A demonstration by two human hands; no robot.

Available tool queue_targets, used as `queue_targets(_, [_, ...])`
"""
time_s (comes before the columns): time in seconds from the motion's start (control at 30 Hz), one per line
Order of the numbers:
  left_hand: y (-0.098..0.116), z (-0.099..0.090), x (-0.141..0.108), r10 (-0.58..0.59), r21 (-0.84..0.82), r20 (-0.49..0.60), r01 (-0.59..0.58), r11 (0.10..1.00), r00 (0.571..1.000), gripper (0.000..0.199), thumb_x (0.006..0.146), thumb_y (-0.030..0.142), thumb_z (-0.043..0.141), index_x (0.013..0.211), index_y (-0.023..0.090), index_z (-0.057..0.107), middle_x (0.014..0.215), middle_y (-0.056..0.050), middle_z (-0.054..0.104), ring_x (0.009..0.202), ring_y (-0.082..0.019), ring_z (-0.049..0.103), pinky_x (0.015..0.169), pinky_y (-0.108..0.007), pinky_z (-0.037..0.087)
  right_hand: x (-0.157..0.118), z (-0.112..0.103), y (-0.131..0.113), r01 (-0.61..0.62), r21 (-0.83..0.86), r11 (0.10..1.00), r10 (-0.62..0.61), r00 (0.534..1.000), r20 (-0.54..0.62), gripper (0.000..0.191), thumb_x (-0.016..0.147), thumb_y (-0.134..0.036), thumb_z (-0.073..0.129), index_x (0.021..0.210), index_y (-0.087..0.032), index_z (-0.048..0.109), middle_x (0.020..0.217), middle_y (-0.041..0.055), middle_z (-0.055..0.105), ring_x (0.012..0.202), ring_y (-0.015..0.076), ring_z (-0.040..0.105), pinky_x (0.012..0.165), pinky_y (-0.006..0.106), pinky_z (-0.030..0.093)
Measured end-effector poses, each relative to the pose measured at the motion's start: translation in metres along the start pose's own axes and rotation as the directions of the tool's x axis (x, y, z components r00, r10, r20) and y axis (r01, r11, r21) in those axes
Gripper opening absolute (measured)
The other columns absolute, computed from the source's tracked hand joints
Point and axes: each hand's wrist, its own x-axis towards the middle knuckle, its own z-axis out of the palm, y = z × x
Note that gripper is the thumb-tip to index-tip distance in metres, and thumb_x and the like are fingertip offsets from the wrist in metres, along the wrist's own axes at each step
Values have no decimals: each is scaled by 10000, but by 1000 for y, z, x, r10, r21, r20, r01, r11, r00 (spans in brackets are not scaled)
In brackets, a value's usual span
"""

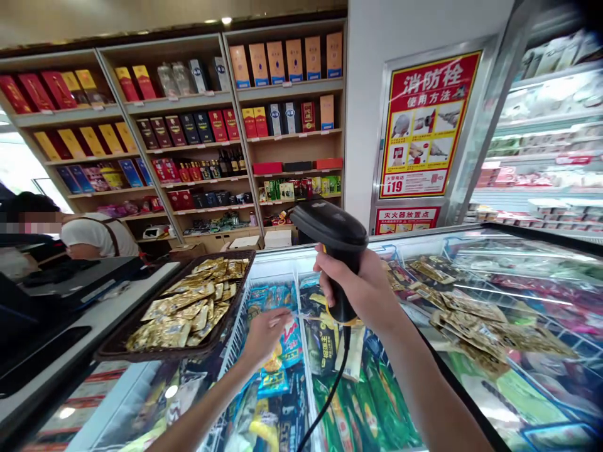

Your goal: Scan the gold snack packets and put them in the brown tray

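A black handheld scanner [332, 229] is held upright by its grip in my right hand [360, 285], its head tilted toward the left. Its cable hangs down over the freezer. Lower and to the left, my left hand [266, 333] hovers above blue ice-cream packets [276, 380] in the freezer; its fingers are bent together, and whatever they may hold is too small to name. Green packets [365, 405] lie below the scanner. Left of my left hand, a brown tray [110, 342] holds many gold packets [198, 301].
More gold packets [480, 320] lie on the freezer's glass at the right. At the far left, a person in a white shirt [97, 237] bends behind a counter [141, 289]. Shelves with boxes [292, 88] and a red poster [426, 125] stand behind.
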Motion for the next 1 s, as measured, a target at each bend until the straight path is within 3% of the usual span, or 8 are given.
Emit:
queue_targets(0.07, [-15, -47, -29, -50, -59, -2, 50, 997, 999, 465, 834, 599, 624, 1009, 210, 809, 1061, -117, 795, 1004, -336, 753, 841, -431, 603, -2, 11, 0, -1, -122, 993, -3, 1000, -31, 263, 898, -468, 687, 876, -217, 612, 530, -37, 568, 459, 159, 545, 485, 293, 458])
queue_targets(0.13, [-27, -84, -50, -78, 2, -113, 78, 997, 991, 444, 769, 612, 667, 917, 216, 801, 967, -107, 804, 936, -343, 761, 850, -435, 594, -4, 23, 1, -7, -207, 978, 3, 1000, -17, 270, 885, -466, 692, 853, -216, 595, 513, -42, 565, 433, 157, 544, 473, 290, 455])
queue_targets(0.23, [-30, -111, -70, -68, 123, -220, 97, 988, 973, 292, 669, 518, 717, 739, 235, 734, 821, -78, 792, 889, -343, 757, 858, -428, 579, -18, 39, 3, -27, -252, 967, 33, 999, 18, 265, 891, -460, 663, 824, -220, 575, 499, -45, 565, 404, 149, 533, 447, 275, 443])
queue_targets(0.33, [-18, -116, -80, -73, 56, -281, 92, 994, 957, 307, 636, 440, 744, 855, 227, 715, 764, -46, 769, 793, -301, 750, 809, -417, 586, -42, 52, 3, -96, -329, 939, 120, 991, 54, 261, 892, -456, 655, 815, -223, 566, 489, -51, 563, 393, 142, 528, 442, 266, 432])
queue_targets(0.43, [5, -119, -84, -124, -220, -297, 58, 974, 947, 505, 585, 418, 829, 1018, 182, 720, 766, -47, 755, 785, -280, 744, 775, -411, 605, -67, 64, -3, -148, -379, 914, 180, 982, 50, 228, 889, -430, 651, 830, -226, 568, 490, -60, 555, 393, 145, 531, 441, 269, 429])
queue_targets(0.6, [45, -129, -85, -161, -573, -335, -65, 817, 928, 534, 477, 431, 933, 850, 101, 741, 762, -45, 719, 768, -225, 715, 857, -446, 631, -91, 80, -26, -148, -285, 947, 150, 989, -14, 237, 894, -435, 661, 835, -227, 564, 495, -59, 547, 406, 147, 514, 426, 272, 434])
queue_targets(0.77, [60, -138, -87, -118, -620, -422, -191, 761, 899, 470, 484, 384, 947, 788, 87, 748, 735, -24, 684, 811, -213, 707, 898, -462, 643, -104, 90, -39, -131, -288, 949, 133, 991, -14, 239, 911, -430, 658, 823, -225, 570, 495, -54, 555, 405, 142, 518, 436, 267, 432])
queue_targets(1.0, [62, -144, -92, -131, -629, -466, -224, 745, 875, 408, 505, 310, 935, 797, 89, 757, 733, -30, 706, 802, -225, 721, 874, -458, 649, -112, 94, -40, -139, -318, 938, 147, 989, 1, 258, 915, -404, 632, 751, -216, 568, 485, -46, 560, 384, 136, 520, 423, 259, 439])
